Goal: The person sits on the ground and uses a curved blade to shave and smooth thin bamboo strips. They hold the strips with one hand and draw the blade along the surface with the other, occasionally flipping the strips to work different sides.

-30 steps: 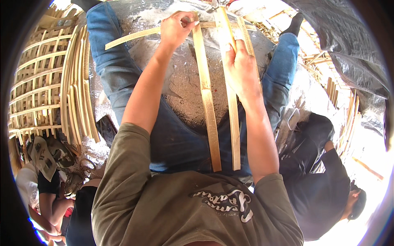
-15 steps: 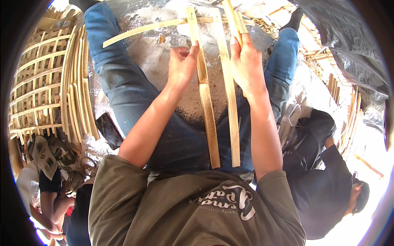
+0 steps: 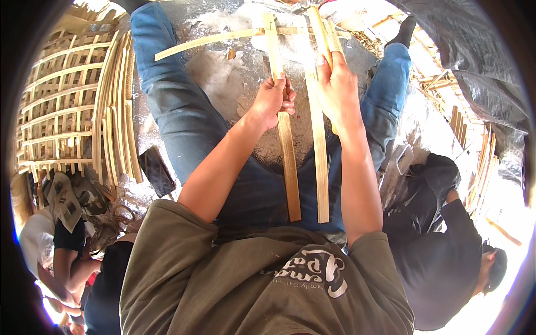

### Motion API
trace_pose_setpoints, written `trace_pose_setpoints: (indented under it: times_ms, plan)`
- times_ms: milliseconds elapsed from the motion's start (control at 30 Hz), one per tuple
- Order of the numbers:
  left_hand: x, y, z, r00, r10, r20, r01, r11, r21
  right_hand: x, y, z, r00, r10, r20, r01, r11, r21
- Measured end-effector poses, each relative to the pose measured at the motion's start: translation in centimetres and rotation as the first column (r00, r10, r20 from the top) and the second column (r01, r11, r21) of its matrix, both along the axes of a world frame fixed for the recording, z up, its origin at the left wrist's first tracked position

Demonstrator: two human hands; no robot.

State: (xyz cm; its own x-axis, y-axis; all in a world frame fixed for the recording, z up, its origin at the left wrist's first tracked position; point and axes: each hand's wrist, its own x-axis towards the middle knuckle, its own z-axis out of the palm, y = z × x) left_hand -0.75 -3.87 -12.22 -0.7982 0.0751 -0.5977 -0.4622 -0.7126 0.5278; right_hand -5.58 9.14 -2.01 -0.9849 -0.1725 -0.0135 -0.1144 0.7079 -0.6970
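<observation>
My left hand (image 3: pixel 272 101) is closed round the left of two long bamboo strips (image 3: pixel 287 167), gripping it midway. A second upright bamboo strip (image 3: pixel 319 173) runs beside it, between my hands. Both cross a thinner bamboo strip (image 3: pixel 209 43) lying sideways near their far ends. A small dark mark shows where the left strip crosses it. My right hand (image 3: pixel 339 92) is closed on a hammer, its pale wooden handle (image 3: pixel 318 30) pointing away from me and its grey head (image 3: pixel 302 6) partly cut off by the top edge. Another short strip end (image 3: pixel 335 42) shows under the right fingers.
Woven bamboo lattice panels (image 3: pixel 56 106) and a bundle of strips (image 3: pixel 117 111) lie at the left, with a dark flat phone-like object (image 3: pixel 157 170) nearby. People sit close on both sides, one in black (image 3: pixel 430 251) at right. Dark plastic sheeting (image 3: pixel 474 50) hangs at upper right.
My left hand has come down and right from beside the left strip's upper part and closed round it. The right hand still holds the hammer. The whole view has shifted slightly.
</observation>
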Motion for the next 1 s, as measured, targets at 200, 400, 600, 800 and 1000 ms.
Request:
trace_pose_setpoints:
  times_ms: [200, 400, 600, 800, 1000]
  plan:
    - [0.0, -0.2, -1.3, 0.999, -0.005, -0.046, 0.006, 1.000, 0.024, 0.0, 0.4, -0.4, 0.998, 0.008, -0.069, -0.010, 0.999, -0.041]
    - [0.3, 0.1, -1.8, 0.994, 0.007, -0.110, -0.010, 1.000, -0.025, -1.0, -0.3, -1.4, 0.997, 0.079, -0.019, -0.078, 0.996, 0.037]
    - [0.4, 0.3, -2.7, 0.990, 0.014, -0.144, -0.014, 1.000, -0.005, -2.1, -1.0, -3.5, 0.974, 0.171, -0.150, -0.151, 0.979, 0.138]
    - [0.6, 0.2, -2.9, 0.986, 0.015, -0.169, -0.016, 1.000, -0.008, -2.8, -1.7, -3.5, 0.966, 0.207, -0.153, -0.173, 0.963, 0.208]
    - [0.3, 0.2, -2.9, 0.990, 0.015, -0.140, -0.017, 1.000, -0.013, -3.4, -2.6, -3.2, 0.964, 0.225, -0.145, -0.181, 0.947, 0.264]
